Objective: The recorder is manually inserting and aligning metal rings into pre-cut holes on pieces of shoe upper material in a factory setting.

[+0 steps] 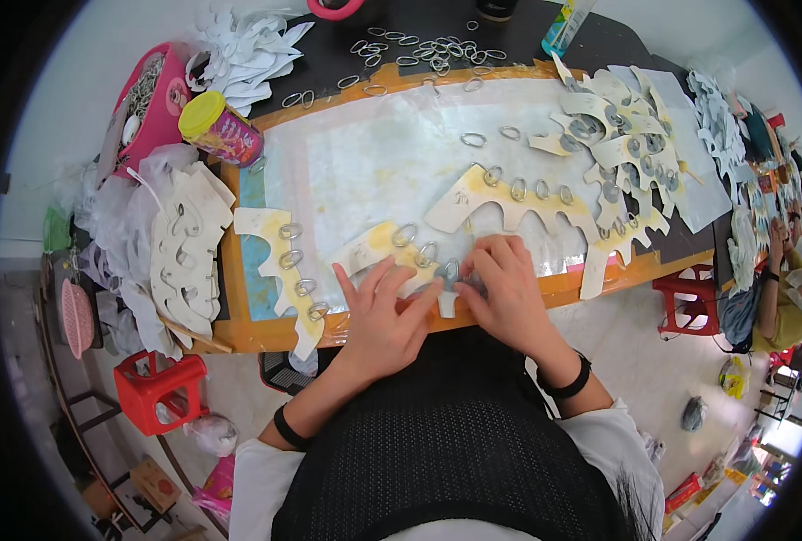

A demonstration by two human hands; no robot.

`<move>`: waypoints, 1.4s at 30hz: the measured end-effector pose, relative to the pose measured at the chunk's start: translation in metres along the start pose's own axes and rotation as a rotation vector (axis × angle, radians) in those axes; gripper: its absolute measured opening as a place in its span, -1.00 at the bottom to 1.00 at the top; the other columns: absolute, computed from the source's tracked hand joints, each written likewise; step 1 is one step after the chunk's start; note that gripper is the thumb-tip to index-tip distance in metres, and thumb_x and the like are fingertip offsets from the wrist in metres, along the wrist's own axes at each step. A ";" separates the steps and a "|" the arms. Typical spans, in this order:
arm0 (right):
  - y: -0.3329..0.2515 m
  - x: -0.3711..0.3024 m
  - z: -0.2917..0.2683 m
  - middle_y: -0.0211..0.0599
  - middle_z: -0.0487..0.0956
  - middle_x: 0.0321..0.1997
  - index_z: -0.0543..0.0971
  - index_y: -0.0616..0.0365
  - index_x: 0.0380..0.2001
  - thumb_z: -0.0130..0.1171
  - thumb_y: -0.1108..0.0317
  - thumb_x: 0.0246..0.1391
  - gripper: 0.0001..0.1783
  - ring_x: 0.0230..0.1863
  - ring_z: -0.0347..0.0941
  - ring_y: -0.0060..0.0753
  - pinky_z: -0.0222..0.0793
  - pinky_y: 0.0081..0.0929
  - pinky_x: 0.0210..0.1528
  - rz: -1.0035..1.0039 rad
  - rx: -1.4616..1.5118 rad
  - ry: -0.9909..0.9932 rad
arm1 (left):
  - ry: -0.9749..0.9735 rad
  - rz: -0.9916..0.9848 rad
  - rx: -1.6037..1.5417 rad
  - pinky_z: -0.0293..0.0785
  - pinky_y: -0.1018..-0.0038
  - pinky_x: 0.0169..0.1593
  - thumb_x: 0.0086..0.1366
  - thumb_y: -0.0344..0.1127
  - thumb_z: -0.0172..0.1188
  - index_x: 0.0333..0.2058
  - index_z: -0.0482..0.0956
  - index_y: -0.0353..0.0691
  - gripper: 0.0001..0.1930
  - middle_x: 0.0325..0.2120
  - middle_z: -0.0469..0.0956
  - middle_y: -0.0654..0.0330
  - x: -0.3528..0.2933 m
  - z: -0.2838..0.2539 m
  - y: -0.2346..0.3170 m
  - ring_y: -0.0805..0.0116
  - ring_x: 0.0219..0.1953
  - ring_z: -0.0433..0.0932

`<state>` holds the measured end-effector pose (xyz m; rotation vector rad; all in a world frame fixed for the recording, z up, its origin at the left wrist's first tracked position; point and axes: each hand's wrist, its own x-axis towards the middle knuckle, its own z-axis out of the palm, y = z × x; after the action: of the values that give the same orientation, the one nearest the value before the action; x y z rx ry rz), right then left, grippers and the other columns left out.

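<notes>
A cream strip with metal rings lies at the desk's near edge. The left hand presses flat on it, fingers spread. The right hand pinches a ring at the strip's end. Similar strips lie left and behind; loose rings sit far back.

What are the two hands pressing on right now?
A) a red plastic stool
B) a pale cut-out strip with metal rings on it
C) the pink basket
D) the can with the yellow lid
B: the left hand and the right hand both rest on the pale cut-out strip with metal rings at the near edge of the board, fingertips meeting at one ring.
</notes>
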<state>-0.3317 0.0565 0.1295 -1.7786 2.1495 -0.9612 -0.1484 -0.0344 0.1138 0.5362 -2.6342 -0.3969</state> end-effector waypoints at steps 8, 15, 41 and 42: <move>-0.021 0.007 -0.014 -0.30 0.42 -0.40 0.45 0.16 -0.19 0.18 0.64 -0.03 -0.70 -0.29 0.43 -0.40 0.39 -0.49 -0.22 0.302 0.552 -0.212 | -0.024 -0.590 -0.792 0.45 0.61 -0.46 0.26 -0.37 0.19 -0.18 0.53 -0.31 -0.81 -0.46 0.51 0.22 -0.019 -0.017 0.002 0.49 -0.46 0.50; -0.015 -0.001 -0.015 -0.37 0.39 -0.25 0.46 0.17 -0.10 0.13 0.69 0.02 -0.64 -0.26 0.35 -0.56 0.38 -0.60 -0.23 0.108 0.839 -0.134 | -0.031 -0.946 -1.466 0.53 0.65 -0.44 0.34 -0.32 0.16 -0.17 0.49 -0.34 -0.79 -0.34 0.57 0.21 0.012 -0.014 0.004 0.54 -0.37 0.56; -0.033 0.016 0.016 -0.39 0.63 -0.35 0.59 0.23 -0.25 0.20 0.51 0.07 -0.86 -0.24 0.54 -0.64 0.47 -0.62 -0.28 0.287 0.770 0.027 | 0.389 -0.663 -1.348 0.54 0.60 -0.20 0.21 -0.60 0.21 -0.17 0.52 -0.43 -0.80 -0.19 0.43 0.21 0.004 0.001 -0.002 0.51 -0.19 0.48; -0.034 0.015 0.017 -0.39 0.64 -0.36 0.59 0.23 -0.25 0.21 0.51 0.07 -0.86 -0.25 0.54 -0.66 0.47 -0.64 -0.33 0.281 0.751 0.041 | 0.423 -0.620 -1.282 0.52 0.61 -0.21 0.20 -0.61 0.22 -0.17 0.52 -0.43 -0.79 -0.17 0.39 0.21 0.003 0.003 -0.002 0.51 -0.17 0.45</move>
<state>-0.2993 0.0340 0.1398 -1.0735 1.6497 -1.4663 -0.1518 -0.0372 0.1111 0.7914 -1.3090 -1.7135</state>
